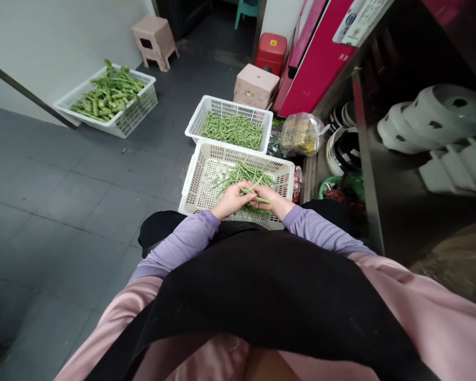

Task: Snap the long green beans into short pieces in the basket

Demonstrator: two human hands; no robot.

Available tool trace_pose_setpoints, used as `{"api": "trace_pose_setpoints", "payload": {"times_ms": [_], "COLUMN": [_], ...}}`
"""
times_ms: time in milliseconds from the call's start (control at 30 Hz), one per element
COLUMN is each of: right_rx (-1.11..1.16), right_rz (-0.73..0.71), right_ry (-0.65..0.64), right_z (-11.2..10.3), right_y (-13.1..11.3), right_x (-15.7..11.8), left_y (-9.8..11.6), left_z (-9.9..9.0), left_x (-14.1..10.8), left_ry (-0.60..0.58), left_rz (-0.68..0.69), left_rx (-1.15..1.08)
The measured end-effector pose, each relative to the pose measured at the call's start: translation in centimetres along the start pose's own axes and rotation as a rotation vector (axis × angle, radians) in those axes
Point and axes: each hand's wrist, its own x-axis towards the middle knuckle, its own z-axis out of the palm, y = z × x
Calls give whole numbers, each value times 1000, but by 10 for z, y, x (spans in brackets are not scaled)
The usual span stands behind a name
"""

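My left hand [235, 199] and my right hand [270, 200] meet over the near white basket [194, 182]. Both have their fingers closed on green beans [264, 200], whose ends stick out between the fingers. Below and behind the hands a loose pile of green beans [244, 173] lies in the right part of that basket, partly hidden by them. Small bean scraps are scattered over the basket's left side. Just beyond, a second white basket [196, 117] holds many green beans [232, 129].
A white basket of leafy green stalks [109, 95] stands at the left wall. Pink stools [155, 39], a red stool [270, 53] and a magenta cabinet [321, 61] are farther back. A filled plastic bag [302, 135] and a metal shelf post [368, 174] are on the right.
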Motion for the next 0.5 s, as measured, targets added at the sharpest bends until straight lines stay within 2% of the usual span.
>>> {"api": "trace_pose_setpoints", "payload": {"times_ms": [67,133,200,367,500], "right_rx": [-8,-27,-70,-75,-80], "right_rz": [91,163,201,126,87], "right_ry": [-187,-279,-315,-356,-353], "right_z": [-1,0,0,-6,-5], "right_y": [0,0,-1,-5,-6], "right_x": [-8,-14,-19,-25,-30], "left_y": [-1,-3,-4,-3,-4], "left_z": [-6,-11,-17,-26,-25], "left_x": [6,9,10,12,15], "left_ry": [9,79,109,-7,57], "left_rz": [-156,-250,-312,-368,-336], "left_rx": [-120,-179,-242,-517,-490]}}
